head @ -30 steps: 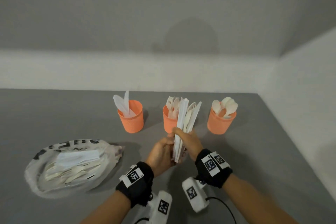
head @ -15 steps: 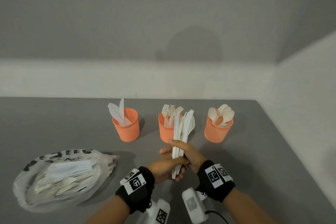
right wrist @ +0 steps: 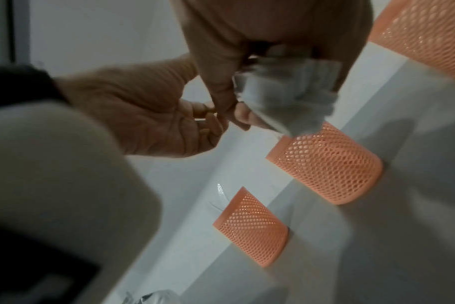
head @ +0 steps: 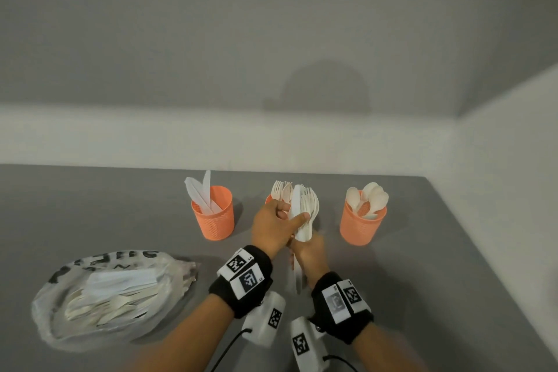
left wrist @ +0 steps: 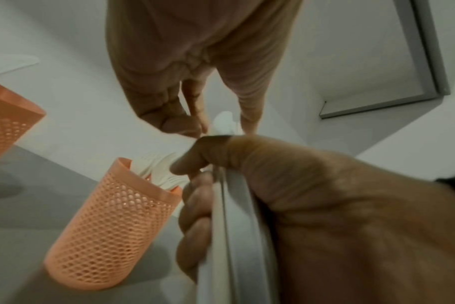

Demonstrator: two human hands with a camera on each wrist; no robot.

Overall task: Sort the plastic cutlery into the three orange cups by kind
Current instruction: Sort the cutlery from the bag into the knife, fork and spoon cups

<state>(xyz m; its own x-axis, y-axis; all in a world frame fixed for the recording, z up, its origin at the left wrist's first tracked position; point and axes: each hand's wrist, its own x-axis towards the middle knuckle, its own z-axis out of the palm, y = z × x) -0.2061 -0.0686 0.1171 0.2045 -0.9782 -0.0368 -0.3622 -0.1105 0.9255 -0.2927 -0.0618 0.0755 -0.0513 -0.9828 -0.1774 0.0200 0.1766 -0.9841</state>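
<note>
Three orange mesh cups stand in a row: the left cup holds knives, the middle cup holds forks, and the right cup holds spoons. In front of the middle cup I hold a mixed bundle of white cutlery upright. My right hand grips the bundle's handles low down. My left hand reaches across the upper part, thumb and index finger pinching pieces at the front of the bundle. The left hand hides most of the middle cup in the head view.
A clear plastic bag with several more pieces of cutlery and a napkin lies on the grey table at the front left. A white wall runs behind the cups. The table's right edge is beyond the spoon cup.
My left hand has left the handles and risen to the top of the bundle. The right hand has slid down to the handles, and the bundle now stands nearer the fork cup.
</note>
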